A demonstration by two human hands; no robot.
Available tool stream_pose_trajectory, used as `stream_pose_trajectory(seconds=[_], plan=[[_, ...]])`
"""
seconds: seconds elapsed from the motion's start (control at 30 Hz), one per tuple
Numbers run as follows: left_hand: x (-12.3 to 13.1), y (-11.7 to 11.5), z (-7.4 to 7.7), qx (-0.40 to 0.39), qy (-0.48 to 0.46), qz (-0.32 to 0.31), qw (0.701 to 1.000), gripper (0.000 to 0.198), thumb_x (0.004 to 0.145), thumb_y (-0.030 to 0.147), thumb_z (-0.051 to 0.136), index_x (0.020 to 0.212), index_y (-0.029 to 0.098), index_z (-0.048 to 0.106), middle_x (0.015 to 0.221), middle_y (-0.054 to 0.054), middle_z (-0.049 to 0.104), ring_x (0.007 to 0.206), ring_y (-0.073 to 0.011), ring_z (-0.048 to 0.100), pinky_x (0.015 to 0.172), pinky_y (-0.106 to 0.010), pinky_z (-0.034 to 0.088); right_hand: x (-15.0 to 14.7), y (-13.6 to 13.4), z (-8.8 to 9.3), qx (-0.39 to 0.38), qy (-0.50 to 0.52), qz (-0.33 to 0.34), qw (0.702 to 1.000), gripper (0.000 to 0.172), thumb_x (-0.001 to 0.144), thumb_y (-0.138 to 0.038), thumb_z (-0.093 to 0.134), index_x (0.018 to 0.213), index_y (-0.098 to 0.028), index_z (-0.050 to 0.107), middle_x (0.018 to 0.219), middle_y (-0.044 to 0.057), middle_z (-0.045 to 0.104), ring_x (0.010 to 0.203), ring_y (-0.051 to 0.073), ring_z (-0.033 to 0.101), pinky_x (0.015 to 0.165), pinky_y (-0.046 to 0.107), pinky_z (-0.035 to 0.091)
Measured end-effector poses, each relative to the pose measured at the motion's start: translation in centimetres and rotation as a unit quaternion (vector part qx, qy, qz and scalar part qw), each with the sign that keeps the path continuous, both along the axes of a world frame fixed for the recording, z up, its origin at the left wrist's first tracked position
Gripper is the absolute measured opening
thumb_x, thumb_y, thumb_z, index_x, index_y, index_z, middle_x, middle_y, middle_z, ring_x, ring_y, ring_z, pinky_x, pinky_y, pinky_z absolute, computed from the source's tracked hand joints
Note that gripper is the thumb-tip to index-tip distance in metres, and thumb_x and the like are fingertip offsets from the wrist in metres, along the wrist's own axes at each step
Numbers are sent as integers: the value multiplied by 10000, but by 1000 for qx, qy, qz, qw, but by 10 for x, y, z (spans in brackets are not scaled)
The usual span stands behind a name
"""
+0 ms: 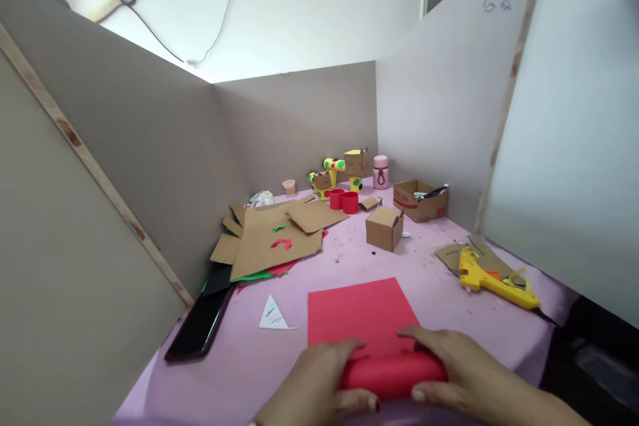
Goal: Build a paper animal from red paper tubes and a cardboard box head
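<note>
Close to me a red paper roll [387, 375] lies crosswise over the near edge of a flat red paper sheet [362, 309]. Whether roll and sheet are joined is hard to see. My left hand [319, 379] holds the roll's left end, thumb at the near side and fingers over the far side. Its right end sits between the thumb and fingers of my right hand [456, 366]. A dark opening shows at that end, mostly hidden by my fingers. Left of the sheet is a white paper triangle [273, 315] with blue marks.
On the right, a yellow glue gun [492, 279] rests partly on cardboard. A small cardboard box [384, 227], red rings [350, 202], yellow spotted figures [355, 163] and a pink flask [380, 173] stand farther back. Cardboard sheets [279, 246] and a phone [198, 326] lie left.
</note>
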State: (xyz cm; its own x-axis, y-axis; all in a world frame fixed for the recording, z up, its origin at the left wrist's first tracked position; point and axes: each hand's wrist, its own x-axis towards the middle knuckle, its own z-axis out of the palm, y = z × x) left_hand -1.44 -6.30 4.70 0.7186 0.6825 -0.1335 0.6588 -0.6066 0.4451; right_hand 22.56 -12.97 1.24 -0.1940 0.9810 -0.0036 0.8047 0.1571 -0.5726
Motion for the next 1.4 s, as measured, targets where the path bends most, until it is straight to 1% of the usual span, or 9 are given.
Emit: stream_pose_trajectory(seconds=[0.17, 0.37, 0.47, 0.53, 0.63, 0.87, 1.1, 1.27, 1.4], plan=[[9, 26, 15, -19, 44, -53, 997, 445, 829, 579, 476, 864, 189, 687, 777, -59, 716, 668, -220, 639, 533, -264, 389, -5, 13, 13, 68, -56, 37, 995, 581, 786, -481, 624, 1250, -137, 570, 1192, 186, 630, 1073, 362, 560, 930, 512, 409], [15, 31, 10, 14, 30, -9, 999, 395, 837, 472, 534, 1119, 205, 607, 1073, -94, 668, 959, -264, 599, 812, -348, 443, -12, 24, 4, 70, -82, 81, 991, 460, 821, -422, 609, 1208, -174, 598, 1012, 146, 685, 900, 329, 619, 791, 480, 471], [15, 18, 3, 78, 2, -1, 997, 562, 748, 469, 659, 1231, 213, 531, 1225, -108, 584, 1096, -295, 517, 948, -424, 388, -7, 34, 3, 81, -52, 74, 993, 442, 857, -458, 543, 1200, -187, 607, 1015, 138, 687, 884, 305, 630, 764, 438, 486], [14, 13, -3, 99, -6, -14, 995, 615, 703, 410, 723, 1250, 233, 508, 1235, -92, 573, 1095, -291, 514, 952, -430, 394, -4, 40, 5, 89, -47, 66, 993, 417, 873, -440, 520, 1178, -175, 622, 1019, 143, 685, 899, 301, 625, 782, 435, 478], [12, 18, -10, 95, -7, -3, 995, 451, 786, 308, 651, 1216, 242, 534, 1154, -74, 606, 1033, -265, 551, 908, -410, 429, -4, 42, 8, 105, -49, 59, 991, 454, 866, -462, 522, 1182, -151, 615, 1063, 160, 667, 961, 315, 591, 844, 468, 440], [13, 58, -5, 43, -25, -6, 999, 371, 876, 395, 486, 1171, 194, 589, 1193, -101, 573, 1106, -230, 529, 972, -348, 405, 0, 51, -5, 114, -33, 5, 993, 561, 850, -507, 520, 1268, -135, 553, 1284, 179, 566, 1162, 331, 495, 991, 493, 352], [19, 89, -4, 62, -7, 9, 998, 482, 832, 473, 516, 1190, 156, 574, 1205, -140, 577, 1119, -272, 519, 969, -387, 402, 6, 76, -16, 102, 15, -70, 992, 574, 895, -478, 424, 1280, -58, 501, 1272, 192, 561, 1159, 280, 520, 1001, 407, 388], [26, 100, 1, 74, 12, 40, 996, 439, 820, 486, 517, 1020, 121, 658, 988, -151, 645, 941, -294, 596, 864, -416, 458, 6, 93, -14, 90, 47, -99, 990, 577, 857, -486, 477, 1242, -61, 533, 1208, 192, 605, 1121, 294, 551, 979, 418, 406], [23, 93, 8, 89, -5, 62, 994, 448, 829, 487, 510, 1082, 136, 629, 1036, -140, 645, 981, -287, 599, 878, -403, 465, 7, 92, -14, 93, 75, -122, 985, 574, 869, -485, 436, 1259, -69, 496, 1245, 182, 572, 1155, 271, 534, 992, 389, 404]])
